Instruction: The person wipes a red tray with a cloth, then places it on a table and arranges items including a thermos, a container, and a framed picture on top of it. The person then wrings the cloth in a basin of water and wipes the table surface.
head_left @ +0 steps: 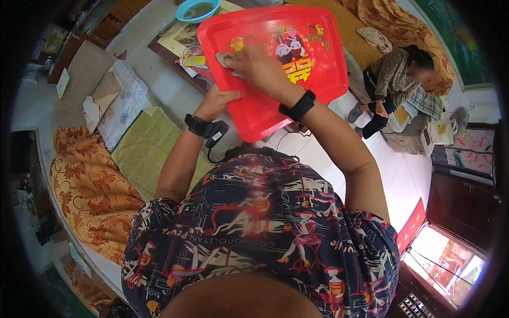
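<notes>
A red plastic tray (254, 107) with a printed couple, flowers and yellow characters is held up, tilted, in front of me. My left hand (218, 101) grips its lower left edge, the thumb lying over the rim. My right hand (254, 67) presses a light, crumpled cloth (222, 60) against the tray's inner face near the left rim; the fingers are partly blurred. Both wrists wear black bands.
Behind the tray, a low table (159, 49) bears a light blue basin of water (197, 11) and a yellow packet (195, 61). A person (397, 79) sits at the right on a covered sofa. A green mat (143, 147) covers a seat at the left.
</notes>
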Available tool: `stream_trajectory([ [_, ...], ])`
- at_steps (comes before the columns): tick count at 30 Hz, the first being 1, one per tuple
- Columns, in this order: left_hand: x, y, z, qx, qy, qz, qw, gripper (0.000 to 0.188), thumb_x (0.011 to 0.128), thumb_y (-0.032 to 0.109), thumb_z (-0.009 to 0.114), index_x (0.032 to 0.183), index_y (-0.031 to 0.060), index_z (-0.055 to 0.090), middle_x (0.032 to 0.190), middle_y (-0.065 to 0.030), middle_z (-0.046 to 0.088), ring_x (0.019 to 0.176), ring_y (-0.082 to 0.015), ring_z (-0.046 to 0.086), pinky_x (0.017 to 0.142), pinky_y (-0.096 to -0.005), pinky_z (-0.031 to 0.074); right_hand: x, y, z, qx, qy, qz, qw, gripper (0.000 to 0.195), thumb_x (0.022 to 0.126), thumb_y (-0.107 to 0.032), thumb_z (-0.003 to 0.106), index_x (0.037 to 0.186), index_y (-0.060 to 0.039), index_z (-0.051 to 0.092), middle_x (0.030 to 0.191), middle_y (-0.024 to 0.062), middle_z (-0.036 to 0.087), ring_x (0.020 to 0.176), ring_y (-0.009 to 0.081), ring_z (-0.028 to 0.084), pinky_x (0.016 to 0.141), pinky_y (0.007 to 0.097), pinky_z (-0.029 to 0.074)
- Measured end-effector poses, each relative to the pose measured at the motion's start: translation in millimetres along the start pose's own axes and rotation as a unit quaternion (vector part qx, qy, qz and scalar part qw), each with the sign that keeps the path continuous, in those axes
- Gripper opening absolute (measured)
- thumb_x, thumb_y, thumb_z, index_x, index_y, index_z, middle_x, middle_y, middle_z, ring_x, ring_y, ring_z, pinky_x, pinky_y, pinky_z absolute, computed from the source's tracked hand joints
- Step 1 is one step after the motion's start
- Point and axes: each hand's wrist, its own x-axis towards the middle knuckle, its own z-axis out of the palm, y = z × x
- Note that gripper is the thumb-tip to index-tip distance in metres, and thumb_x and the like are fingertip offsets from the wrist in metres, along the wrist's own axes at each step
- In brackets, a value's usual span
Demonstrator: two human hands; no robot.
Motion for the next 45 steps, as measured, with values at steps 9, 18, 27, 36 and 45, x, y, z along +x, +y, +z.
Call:
stream_trajectory([
  [9,2,-17,-14,-0.035,0.020,0.028,0.999,0.040,0.090,0.017,0.061,0.124,0.0026,0.047,0.118,-0.0057,0.055,0.108,-0.0163,0.053,0.090,-0.0322,0.045,-57,0,13,0.194,-0.065,0.140,0.969,0.021,0.087,-0.026,0.060,0.102,-0.0140,0.067,0.094,0.0089,0.052,0.084,0.0258,0.054,0.068,0.0361,0.044],
  [18,1,-7,1,-0.047,0.113,0.022,0.992,0.046,0.090,0.018,0.060,0.129,0.0016,0.042,0.123,-0.0097,0.054,0.111,-0.0202,0.054,0.094,-0.0357,0.045,-118,14,10,0.070,-0.114,-0.007,0.991,0.019,0.080,-0.021,0.062,0.096,-0.0121,0.067,0.098,0.0058,0.053,0.099,0.0257,0.052,0.078,0.0344,0.044],
  [27,-7,-10,-4,-0.069,0.145,0.023,0.987,0.039,0.088,0.005,0.057,0.125,-0.0006,0.045,0.119,-0.0108,0.056,0.107,-0.0208,0.057,0.091,-0.0365,0.048,-112,22,-8,0.145,-0.109,0.049,0.982,0.020,0.075,-0.006,0.064,0.094,-0.0117,0.071,0.098,0.0069,0.057,0.094,0.0271,0.054,0.080,0.0344,0.045],
  [36,-12,-4,-4,-0.112,0.180,0.029,0.977,0.037,0.083,-0.002,0.054,0.120,-0.0025,0.048,0.110,-0.0114,0.059,0.098,-0.0221,0.060,0.085,-0.0353,0.051,-94,-17,35,0.197,-0.029,-0.060,0.978,0.021,0.068,-0.002,0.066,0.087,-0.0080,0.058,0.102,0.0048,0.053,0.097,0.0265,0.053,0.079,0.0355,0.046],
  [45,-17,-3,-39,-0.126,0.210,0.037,0.969,0.035,0.081,-0.003,0.055,0.116,-0.0027,0.051,0.107,-0.0119,0.060,0.095,-0.0237,0.061,0.085,-0.0374,0.051,-91,-11,7,0.065,-0.069,-0.180,0.979,0.012,0.068,-0.008,0.062,0.080,-0.0090,0.058,0.097,0.0022,0.054,0.094,0.0237,0.051,0.077,0.0352,0.045],
])
